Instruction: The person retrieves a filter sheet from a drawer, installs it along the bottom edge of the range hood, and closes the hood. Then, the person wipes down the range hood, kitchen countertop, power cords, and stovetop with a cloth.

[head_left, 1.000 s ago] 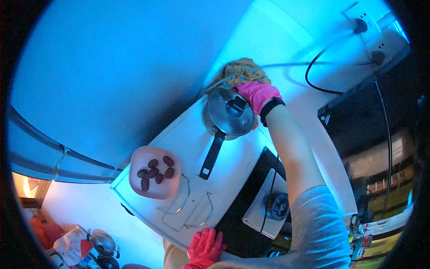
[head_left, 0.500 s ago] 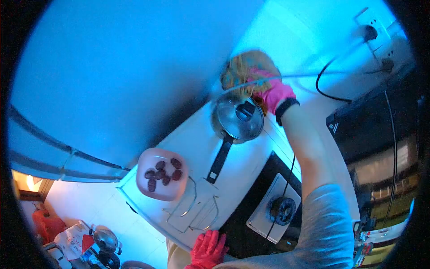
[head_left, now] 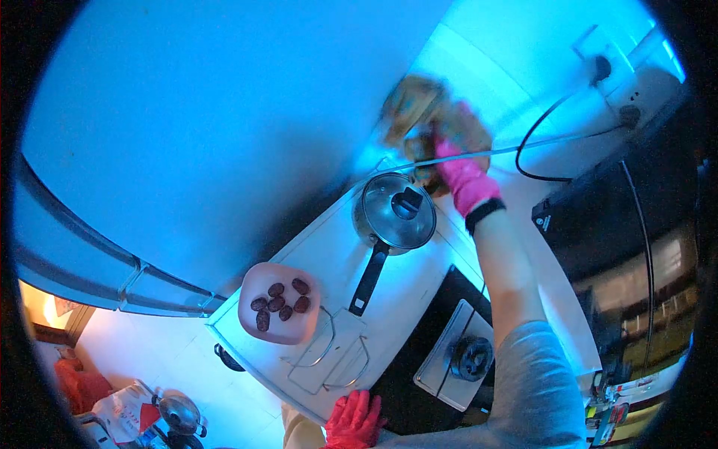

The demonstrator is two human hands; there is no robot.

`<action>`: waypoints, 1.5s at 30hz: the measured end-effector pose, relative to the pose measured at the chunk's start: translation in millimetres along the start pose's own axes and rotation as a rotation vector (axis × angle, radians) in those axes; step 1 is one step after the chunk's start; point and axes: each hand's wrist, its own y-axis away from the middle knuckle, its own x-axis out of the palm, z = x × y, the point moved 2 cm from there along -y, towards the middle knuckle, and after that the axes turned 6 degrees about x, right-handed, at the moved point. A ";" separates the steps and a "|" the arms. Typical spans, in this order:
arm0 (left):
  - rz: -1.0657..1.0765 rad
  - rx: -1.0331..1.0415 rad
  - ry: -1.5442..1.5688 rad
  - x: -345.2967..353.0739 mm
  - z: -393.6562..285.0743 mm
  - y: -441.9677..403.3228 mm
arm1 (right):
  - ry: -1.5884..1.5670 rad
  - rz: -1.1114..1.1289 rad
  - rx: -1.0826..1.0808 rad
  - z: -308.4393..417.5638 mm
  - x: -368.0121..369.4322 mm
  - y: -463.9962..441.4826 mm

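My right hand [head_left: 465,176], in a pink glove with a black band at the wrist, grips a brown patterned cloth [head_left: 462,129] against the blue-lit wall beyond the pot. The cloth is blurred, and my fingertips are partly hidden in it. Just below it stands a lidded steel pot [head_left: 396,212], its black handle pointing down-left on the white counter [head_left: 407,288]. At the counter's front edge, my left hand [head_left: 353,420], in a red glove, lies flat with its fingers apart, near a wire rack [head_left: 329,363].
A pink dish [head_left: 280,329] with several dark oval pieces sits at the counter's left end. A small scale-like device [head_left: 456,355] lies on the black surface. Cables [head_left: 535,142] run to wall sockets, one across the cloth. Another pot [head_left: 179,411] is at lower left.
My right hand and the cloth have moved up and right, away from the pot, and blurred brown shows at two spots on the wall. My left hand stays at the counter edge. The view has shifted slightly.
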 end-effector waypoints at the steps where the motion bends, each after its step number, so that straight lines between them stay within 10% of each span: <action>1: -0.007 -0.007 0.007 -3.3 -0.9 -0.3 | 0.091 0.082 -0.154 -10.9 11.9 28.0; 8: 0.014 0.123 -0.022 -8.7 9.1 -16.1 | 0.152 0.728 0.239 -64.6 11.3 140.3; 12: 0.051 0.117 -0.027 -24.4 0.3 -23.6 | 0.063 0.805 -0.145 -160.7 36.5 207.2; 14: -0.014 0.145 -0.047 -20.4 0.3 -19.8 | -0.418 0.966 0.463 -165.1 -6.6 210.7; 23: 0.064 0.199 -0.012 -43.0 -23.4 -14.2 | -0.549 1.163 0.574 -112.4 -122.1 212.7; 26: 0.106 0.272 0.090 -97.2 -50.8 -29.2 | -0.357 0.889 0.325 -108.6 -121.1 226.3; 33: -0.200 0.451 -0.100 -227.5 -42.8 -207.3 | -0.142 0.707 0.518 -165.1 -64.4 261.3; 45: 0.442 0.265 -0.579 -72.1 161.3 -408.0 | -0.121 0.838 0.871 -110.9 -16.5 212.8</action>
